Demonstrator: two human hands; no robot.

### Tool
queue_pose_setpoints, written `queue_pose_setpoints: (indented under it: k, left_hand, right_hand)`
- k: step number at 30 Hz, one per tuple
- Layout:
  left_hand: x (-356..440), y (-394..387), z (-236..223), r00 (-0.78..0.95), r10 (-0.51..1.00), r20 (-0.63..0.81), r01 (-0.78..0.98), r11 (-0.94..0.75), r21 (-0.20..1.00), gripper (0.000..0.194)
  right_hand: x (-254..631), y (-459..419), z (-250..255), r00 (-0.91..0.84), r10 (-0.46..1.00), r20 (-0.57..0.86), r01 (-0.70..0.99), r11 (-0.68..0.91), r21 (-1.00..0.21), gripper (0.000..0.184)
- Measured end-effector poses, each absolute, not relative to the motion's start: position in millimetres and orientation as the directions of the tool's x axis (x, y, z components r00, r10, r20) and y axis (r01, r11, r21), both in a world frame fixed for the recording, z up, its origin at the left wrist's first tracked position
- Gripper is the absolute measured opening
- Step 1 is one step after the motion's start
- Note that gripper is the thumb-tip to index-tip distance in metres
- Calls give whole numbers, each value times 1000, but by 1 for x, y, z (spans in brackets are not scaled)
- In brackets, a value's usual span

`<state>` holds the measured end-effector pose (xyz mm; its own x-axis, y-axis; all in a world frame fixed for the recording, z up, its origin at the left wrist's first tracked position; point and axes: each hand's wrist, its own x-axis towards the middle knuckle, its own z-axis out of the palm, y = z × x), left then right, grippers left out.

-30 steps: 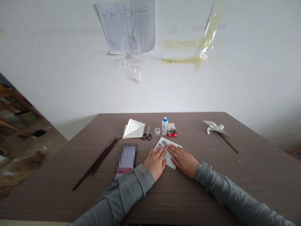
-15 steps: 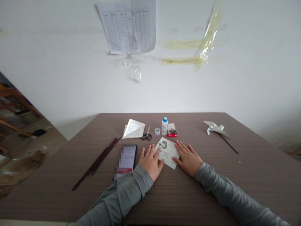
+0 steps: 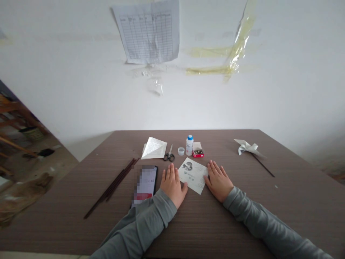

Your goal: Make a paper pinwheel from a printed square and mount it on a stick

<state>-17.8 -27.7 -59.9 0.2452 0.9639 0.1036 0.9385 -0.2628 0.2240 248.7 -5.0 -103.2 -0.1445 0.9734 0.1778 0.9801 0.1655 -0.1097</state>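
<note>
Printed sheet (image 3: pixel 192 175): location and condition?

Flat on the table (image 3: pixel 296 205), toward the middle, nearer the far edge than the near edge, lying at a slant. A small picture and some print are on its face; the print is too small to read.

Left hand (image 3: pixel 171 185)?

Palm down on the table, just left of the sheet. Fingers slightly spread and straight, thumb out at the sheet's lower left edge. No pinch.

Right hand (image 3: pixel 218 181)?

Palm down at the sheet's right corner, fingers slightly spread, side of the thumb at the paper's edge. No pinch. Neither hand is on top of the sheet. Contact at the edges cannot be confirmed.

Items toward the far edge?

Left to right: folded paper (image 3: pixel 154 148), scissors (image 3: pixel 169 155), small clear cap (image 3: pixel 181 151), white glue bottle with a blue top (image 3: pixel 189 145), open red box of pins (image 3: pixel 198 153).

Left side and right side?

Phone (image 3: pixel 145 185) beside the left hand, screen blurred, with a bundle of dark sticks (image 3: pixel 111 187) further left. Paper pinwheel (image 3: pixel 245 147) on a dark stick toward the right, well apart from the hands.
</note>
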Motion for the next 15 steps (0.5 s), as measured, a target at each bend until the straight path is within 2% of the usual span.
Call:
queue_pose_setpoints:
  k: [5, 10, 15]
  left_hand:
    - [-13, -28, -54, 339, 931, 132, 907, -361, 216, 72]
    - [-6, -23, -54, 429, 890, 152, 858, -454, 241, 74]
    - [-1, -23, -54, 440, 889, 127, 860, -457, 227, 72]
  right_hand:
    - [242, -7, -98, -299, 915, 273, 945, 323, -49, 71]
    - [232, -10, -98, -459, 845, 275, 861, 499, -96, 67]
    - [224, -12, -107, -441, 863, 245, 859, 485, -165, 79]
